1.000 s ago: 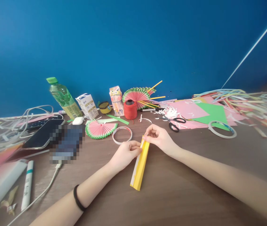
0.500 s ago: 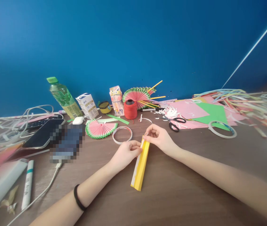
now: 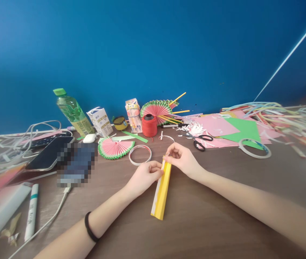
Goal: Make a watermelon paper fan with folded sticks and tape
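Observation:
A narrow folded strip of yellow paper (image 3: 161, 194) slants toward me over the brown table, with a white strip running along its left edge. My left hand (image 3: 145, 177) pinches that left edge near the far end. At the far tip, my right hand (image 3: 182, 158) grips the paper between thumb and fingers. The curled fingers partly hide the paper's far end. Just beyond my left hand lies a roll of white tape (image 3: 130, 158). A pleated pink fan with a green edge (image 3: 116, 148) rests left of the tape.
Behind stand a red thread spool (image 3: 149, 126), a carton (image 3: 100, 121) and a green bottle (image 3: 73, 113). Black-handled scissors (image 3: 200, 144) lie before pink and green paper sheets (image 3: 243, 129). At left are a phone (image 3: 50, 153), a charging cable (image 3: 53, 216) and a marker (image 3: 31, 212).
The near end of the yellow paper has shifted slightly to the right. Both hands keep their grip in nearly the same place.

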`<state>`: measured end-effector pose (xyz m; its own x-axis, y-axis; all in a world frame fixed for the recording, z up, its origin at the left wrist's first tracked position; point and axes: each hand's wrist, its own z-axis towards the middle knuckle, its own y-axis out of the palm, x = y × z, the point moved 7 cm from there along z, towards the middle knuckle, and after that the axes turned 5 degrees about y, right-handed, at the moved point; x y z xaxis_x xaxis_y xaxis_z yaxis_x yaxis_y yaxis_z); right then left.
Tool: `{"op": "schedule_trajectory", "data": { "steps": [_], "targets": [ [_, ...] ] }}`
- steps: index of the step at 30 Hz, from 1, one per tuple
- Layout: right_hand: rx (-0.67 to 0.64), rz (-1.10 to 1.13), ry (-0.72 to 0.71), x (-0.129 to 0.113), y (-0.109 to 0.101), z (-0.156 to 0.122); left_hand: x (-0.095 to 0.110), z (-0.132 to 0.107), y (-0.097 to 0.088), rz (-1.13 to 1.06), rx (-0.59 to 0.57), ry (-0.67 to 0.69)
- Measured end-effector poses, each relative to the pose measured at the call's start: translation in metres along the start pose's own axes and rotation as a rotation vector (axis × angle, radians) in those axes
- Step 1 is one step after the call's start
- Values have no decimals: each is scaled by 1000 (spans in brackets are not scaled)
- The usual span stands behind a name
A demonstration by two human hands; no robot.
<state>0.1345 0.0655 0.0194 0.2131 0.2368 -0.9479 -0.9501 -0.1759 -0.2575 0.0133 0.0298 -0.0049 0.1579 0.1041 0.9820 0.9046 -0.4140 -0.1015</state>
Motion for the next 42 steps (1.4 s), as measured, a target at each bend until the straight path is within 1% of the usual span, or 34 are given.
{"op": "schedule_trajectory", "data": {
  "steps": [15,19,23,27,34,42],
  "targets": [
    [14,-86,-24,-6,1,-5,2,-1,2,18,-25,15],
    [11,-92,-41,-6,2,-6,5,-1,2,0,-8,25],
    [13,-117,-60,-9,3,-7,4,-1,0,56,19,47],
    [7,-138,-61,-11,2,-8,2,-2,-2,102,22,54],
    [20,-167,-86,-14,-1,-7,4,-3,-2,86,18,55],
    [36,-223,-89,-16,-3,-8,6,-3,-2,122,15,78]
  ]
}}
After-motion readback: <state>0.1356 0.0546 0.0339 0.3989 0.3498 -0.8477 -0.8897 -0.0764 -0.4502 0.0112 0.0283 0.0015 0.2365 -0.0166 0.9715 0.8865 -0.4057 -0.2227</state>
